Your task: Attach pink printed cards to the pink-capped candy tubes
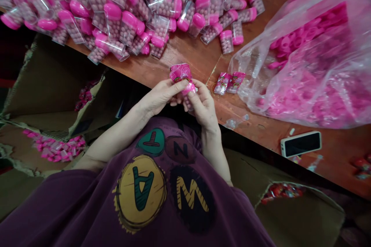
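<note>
Both hands meet just off the table's front edge, above my lap. My left hand pinches a pink printed sachet, its patterned face upward. In my right hand is a small clear candy bottle with a pink cap and pale pink balls inside. The sachet lies against the capped end of the bottle, and fingers of both hands cover part of each. Two similar pink sachets lie on the table right of my right hand.
A heap of pink-capped candy bottles covers the table's back left. At right are a clear plastic bag of pink plastic parts and a phone. Cardboard boxes stand below the edge, one holding pink pieces.
</note>
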The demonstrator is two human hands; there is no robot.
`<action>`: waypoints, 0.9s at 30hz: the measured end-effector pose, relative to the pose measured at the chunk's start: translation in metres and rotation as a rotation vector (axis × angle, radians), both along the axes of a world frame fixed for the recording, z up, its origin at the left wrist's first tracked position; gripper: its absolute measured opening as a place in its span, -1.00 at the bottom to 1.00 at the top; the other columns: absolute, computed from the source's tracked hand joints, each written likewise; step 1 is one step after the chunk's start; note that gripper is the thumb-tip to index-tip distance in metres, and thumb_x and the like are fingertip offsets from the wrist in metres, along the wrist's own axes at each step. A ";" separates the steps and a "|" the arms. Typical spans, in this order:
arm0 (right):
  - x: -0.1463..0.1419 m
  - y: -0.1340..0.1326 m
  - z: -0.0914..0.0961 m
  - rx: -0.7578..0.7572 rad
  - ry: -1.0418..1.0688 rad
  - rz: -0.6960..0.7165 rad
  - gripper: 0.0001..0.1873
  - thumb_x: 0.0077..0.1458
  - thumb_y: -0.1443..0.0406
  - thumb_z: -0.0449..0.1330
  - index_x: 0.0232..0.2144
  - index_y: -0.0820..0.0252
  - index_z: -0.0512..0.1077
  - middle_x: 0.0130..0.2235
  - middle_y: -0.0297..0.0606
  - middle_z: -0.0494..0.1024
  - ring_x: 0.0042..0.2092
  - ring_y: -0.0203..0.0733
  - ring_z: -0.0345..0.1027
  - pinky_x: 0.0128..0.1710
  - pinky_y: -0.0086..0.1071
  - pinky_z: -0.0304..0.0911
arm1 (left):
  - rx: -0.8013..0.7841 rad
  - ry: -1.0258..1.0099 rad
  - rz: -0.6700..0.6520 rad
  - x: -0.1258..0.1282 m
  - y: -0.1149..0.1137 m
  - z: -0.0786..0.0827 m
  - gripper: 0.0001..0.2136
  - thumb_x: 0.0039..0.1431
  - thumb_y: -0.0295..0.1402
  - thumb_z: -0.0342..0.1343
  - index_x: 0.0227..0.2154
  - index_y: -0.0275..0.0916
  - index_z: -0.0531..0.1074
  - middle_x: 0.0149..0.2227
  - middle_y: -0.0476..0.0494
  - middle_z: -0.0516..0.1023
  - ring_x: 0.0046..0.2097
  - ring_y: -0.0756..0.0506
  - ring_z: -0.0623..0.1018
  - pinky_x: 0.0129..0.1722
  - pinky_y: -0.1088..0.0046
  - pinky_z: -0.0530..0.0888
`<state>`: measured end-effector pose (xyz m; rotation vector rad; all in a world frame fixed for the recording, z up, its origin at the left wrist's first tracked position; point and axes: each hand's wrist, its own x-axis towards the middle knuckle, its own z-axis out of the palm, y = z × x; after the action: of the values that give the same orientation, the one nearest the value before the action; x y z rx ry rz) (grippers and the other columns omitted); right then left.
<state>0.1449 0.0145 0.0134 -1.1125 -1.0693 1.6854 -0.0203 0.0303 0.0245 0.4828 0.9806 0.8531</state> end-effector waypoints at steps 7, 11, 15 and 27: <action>-0.007 -0.007 -0.005 0.025 -0.023 -0.080 -0.46 0.26 -0.07 0.37 0.15 -0.08 0.34 -0.42 -0.50 0.41 -0.51 -0.35 0.27 -0.51 -0.39 0.33 | -0.018 0.062 0.281 0.006 0.003 0.006 -0.76 0.23 -0.31 0.44 -0.44 -0.28 0.54 -0.57 0.03 0.47 -0.61 0.14 0.34 -0.63 0.56 0.16; -0.012 -0.012 -0.003 -0.003 -0.020 -0.146 -0.45 0.24 -0.10 0.37 0.13 -0.08 0.34 -0.39 -0.47 0.39 -0.48 -0.34 0.27 -0.51 -0.39 0.37 | -0.089 0.022 0.268 0.006 0.004 0.005 -0.71 0.24 -0.28 0.44 -0.49 -0.28 0.50 -0.58 0.04 0.46 -0.60 0.14 0.35 -0.62 0.56 0.17; -0.017 -0.017 -0.003 0.058 -0.061 -0.228 -0.50 0.28 -0.07 0.34 0.14 -0.13 0.35 -0.36 -0.45 0.40 -0.46 -0.33 0.30 -0.47 -0.39 0.40 | -0.117 0.005 0.289 0.008 0.003 0.001 -0.69 0.24 -0.26 0.44 -0.49 -0.28 0.48 -0.58 0.04 0.46 -0.60 0.13 0.37 -0.62 0.57 0.17; -0.012 -0.016 -0.018 0.152 -0.222 -0.442 -0.45 0.29 -0.06 0.32 0.22 -0.18 0.30 -0.18 -0.30 0.49 -0.19 -0.16 0.53 -0.27 -0.28 0.56 | -0.089 0.014 0.229 0.009 -0.006 -0.002 -0.73 0.27 -0.26 0.41 -0.43 -0.28 0.51 -0.53 0.00 0.49 -0.59 0.13 0.39 -0.65 0.57 0.14</action>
<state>0.1330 -0.0014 -0.0044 -1.3432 -0.9786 1.1370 -0.0112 0.0242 0.0227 0.3041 1.0964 1.0071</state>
